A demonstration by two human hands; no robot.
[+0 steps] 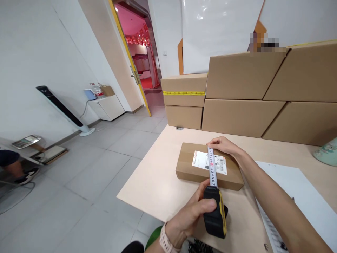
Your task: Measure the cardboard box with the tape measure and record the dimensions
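Observation:
My left hand [195, 209] grips the black and yellow case of a tape measure [214, 214] in front of the box, thumb on its top. The white blade [212, 168] runs out away from me across the top of a brown cardboard box [184, 158]. My right hand [222, 144] pinches the blade's end at the far edge of the box. A white printed label [200, 160] is stuck on the box top, partly hidden under the blade. The box lies flat on the pale wooden table [155, 175].
Large cardboard boxes [244, 117] are stacked along the table's back. Papers [286, 179] lie on the right, near a pale green object [328, 153]. The table's left edge drops to a tiled floor [100, 175]. At far left, a seated person's leg [12, 167] shows.

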